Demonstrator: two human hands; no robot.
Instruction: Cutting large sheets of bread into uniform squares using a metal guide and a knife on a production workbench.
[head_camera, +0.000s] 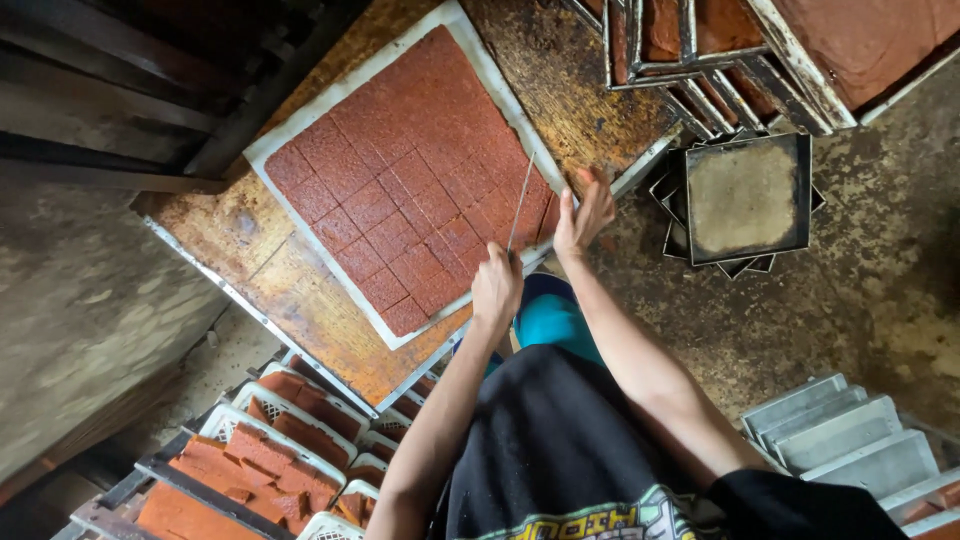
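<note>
A large red-brown slab (400, 170), scored into small squares, lies on a white sheet (300, 125) on a stained wooden board (300, 300). My left hand (497, 290) grips the handle of a long thin knife (521, 205), whose blade lies across the slab's near right edge. My right hand (585, 215) rests with fingers spread at that same edge of the slab, just right of the blade.
A stack of empty square metal trays (745, 195) sits on the floor to the right. More trays holding red-brown slabs (860, 40) are at the top right. White crates of cut pieces (270, 460) stand at the bottom left, and grey metal trays (840, 430) at the bottom right.
</note>
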